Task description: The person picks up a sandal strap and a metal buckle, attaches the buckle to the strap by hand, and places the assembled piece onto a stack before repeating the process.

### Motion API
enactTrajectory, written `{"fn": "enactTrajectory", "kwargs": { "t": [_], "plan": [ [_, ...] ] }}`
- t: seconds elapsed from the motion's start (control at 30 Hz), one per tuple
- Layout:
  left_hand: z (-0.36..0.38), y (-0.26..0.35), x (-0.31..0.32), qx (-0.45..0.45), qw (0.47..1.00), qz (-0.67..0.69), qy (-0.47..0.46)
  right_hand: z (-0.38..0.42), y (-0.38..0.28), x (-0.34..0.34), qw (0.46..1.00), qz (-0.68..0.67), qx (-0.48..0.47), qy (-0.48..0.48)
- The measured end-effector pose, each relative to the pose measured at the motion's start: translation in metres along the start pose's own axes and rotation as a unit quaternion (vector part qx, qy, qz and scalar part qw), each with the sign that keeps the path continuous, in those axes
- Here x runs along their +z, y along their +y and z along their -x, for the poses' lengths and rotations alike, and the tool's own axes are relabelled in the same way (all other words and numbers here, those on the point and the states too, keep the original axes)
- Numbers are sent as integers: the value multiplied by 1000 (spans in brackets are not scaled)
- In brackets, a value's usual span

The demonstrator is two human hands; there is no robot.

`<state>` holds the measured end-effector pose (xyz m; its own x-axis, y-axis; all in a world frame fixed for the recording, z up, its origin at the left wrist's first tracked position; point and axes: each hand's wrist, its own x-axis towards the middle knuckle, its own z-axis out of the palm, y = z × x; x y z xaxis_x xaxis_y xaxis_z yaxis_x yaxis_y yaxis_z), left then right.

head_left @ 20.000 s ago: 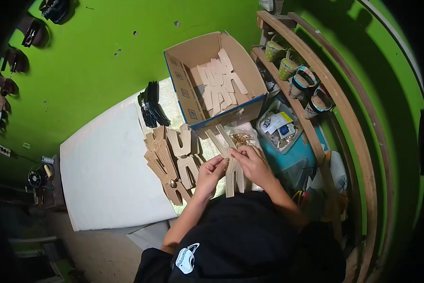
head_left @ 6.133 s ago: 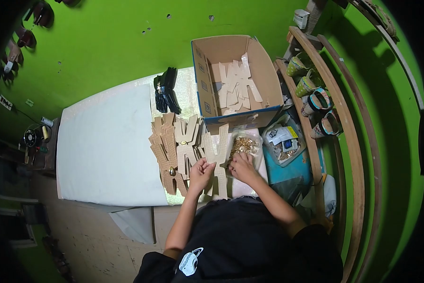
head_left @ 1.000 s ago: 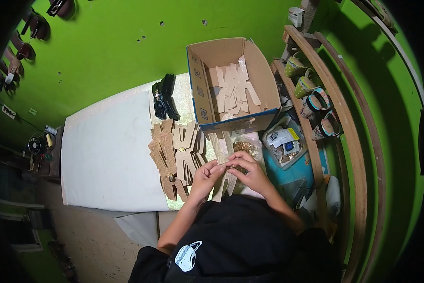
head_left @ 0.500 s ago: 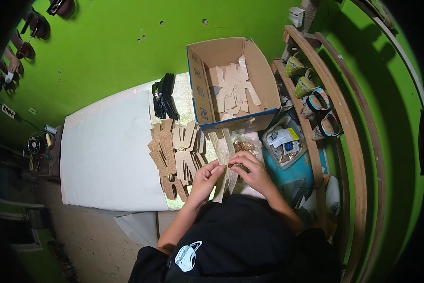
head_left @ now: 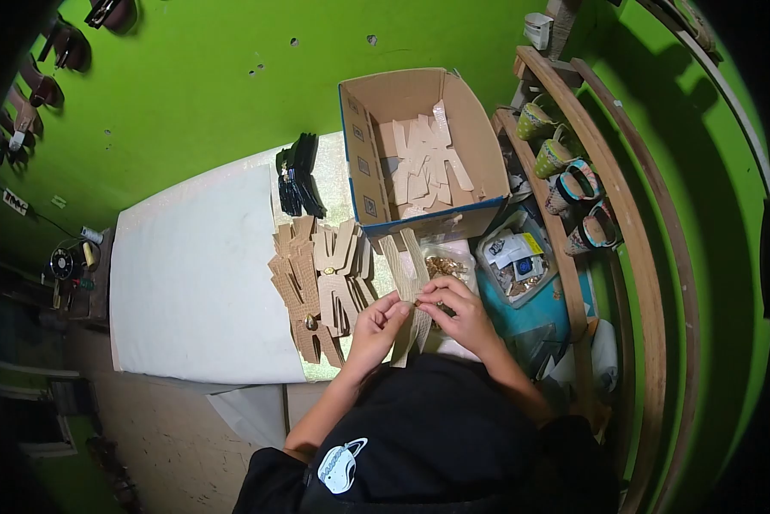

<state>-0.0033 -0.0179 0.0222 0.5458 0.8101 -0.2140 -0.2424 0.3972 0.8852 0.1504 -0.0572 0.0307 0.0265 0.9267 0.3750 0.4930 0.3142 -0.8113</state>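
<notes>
Both my hands meet on one tan cut-out piece (head_left: 407, 272), a long X-shaped strip held just above the table's near edge. My left hand (head_left: 378, 324) pinches its middle from the left. My right hand (head_left: 459, 310) grips it from the right, fingertips touching a small gold fitting on it. Behind the right hand lies a clear bag of gold fittings (head_left: 444, 264). A fanned pile of similar tan cut-outs (head_left: 316, 278) lies just left of my left hand.
An open cardboard box (head_left: 364, 163) with more pale cut-outs stands behind the pile. A stack of black pieces (head_left: 298, 182) lies to its left. White sheet (head_left: 188, 274) covers the table's left part. A clear tub of small items (head_left: 513, 257) and a wooden rack with shoes (head_left: 573, 184) stand at right.
Over the last second the held piece has shifted slightly up and right between my hands. Six seconds ago my right hand was in the bag of gold fittings.
</notes>
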Motion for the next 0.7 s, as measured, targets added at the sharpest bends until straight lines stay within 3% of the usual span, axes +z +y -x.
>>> {"fn": "enactTrajectory", "kwargs": {
  "t": [0.17, 0.33, 0.7],
  "plan": [
    [1, -9, -4, 14, 1000, -13, -5, 1, 0, 1, 1000, 6, -16, 8],
    [2, -14, -2, 41, 999, -1, 0, 0, 1, -1, 993, 53, -100, 33],
    [10, -9, 9, 89, 996, -12, 21, 8, -1, 1, 983, 100, -128, 82]
  ]
}}
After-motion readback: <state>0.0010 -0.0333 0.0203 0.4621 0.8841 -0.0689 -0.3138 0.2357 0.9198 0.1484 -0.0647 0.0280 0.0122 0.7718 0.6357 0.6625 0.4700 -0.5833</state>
